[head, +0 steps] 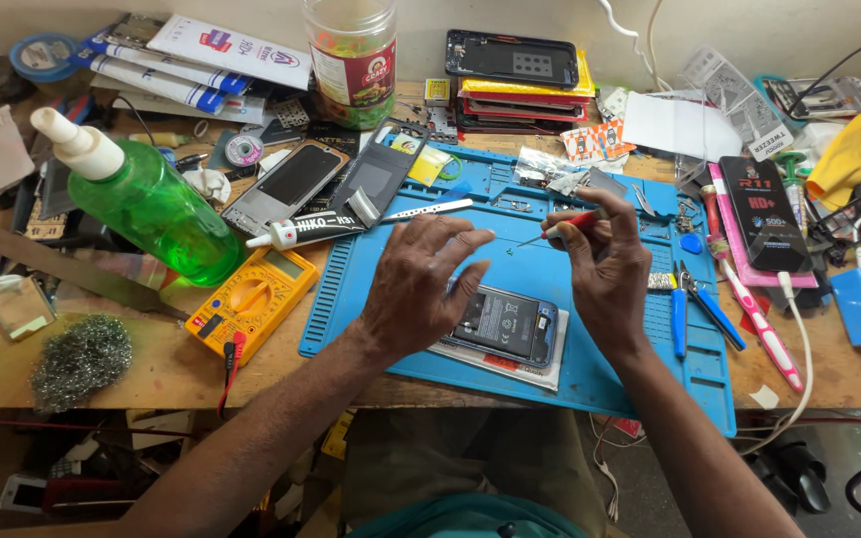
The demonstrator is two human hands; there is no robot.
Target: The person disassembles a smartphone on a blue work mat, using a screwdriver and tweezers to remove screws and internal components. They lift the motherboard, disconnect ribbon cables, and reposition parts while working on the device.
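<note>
Blue mat (610, 369) on cluttered wooden bench (151, 374), phone (505, 324) under both hands

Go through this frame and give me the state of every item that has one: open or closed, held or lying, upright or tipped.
Opened phone: back cover off, lying flat on the blue mat, insides exposed.
Left hand: resting palm-down on the phone's left edge, holding nothing.
Right hand: closed on the red-handled screwdriver.
Green bottle: capped, leaning.
Glue tube: capped, lying flat.
Yellow multimeter: lying face up, display blank.
Clear jar: upright.
</note>
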